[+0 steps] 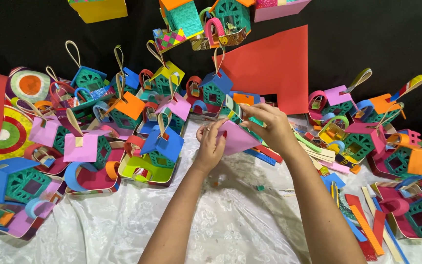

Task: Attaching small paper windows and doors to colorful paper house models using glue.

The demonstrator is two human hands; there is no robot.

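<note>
Left hand: the left hand (210,146) is at the middle of the worktop, its grip closed on the lower left edge of a pink folded sheet (236,138)
Right hand: the right hand (269,128) pinches the upper right side of the same sheet, fingers curled over it, with a small green and white piece (234,108) sticking up just beside the fingertips
Pink sheet: held off the white cloth (230,220) between both hands, tilted, one corner pointing down and to the right
Behind: a large red card (274,68) stands against the black backdrop (35,29) at the far edge, right behind the right hand
Left of the hands: a blue-roofed paper house (161,149) in a lime tray sits just beside the left hand; more small houses with loop handles crowd the left side up to the far edge
Right of the hands: loose coloured strips (362,222) lie along the right forearm, and another pile of houses (362,142) fills the right edge
Far left: striped round discs (10,132) lie at the left edge
Near edge: bare cloth under both forearms, with small scraps scattered below the hands
</note>
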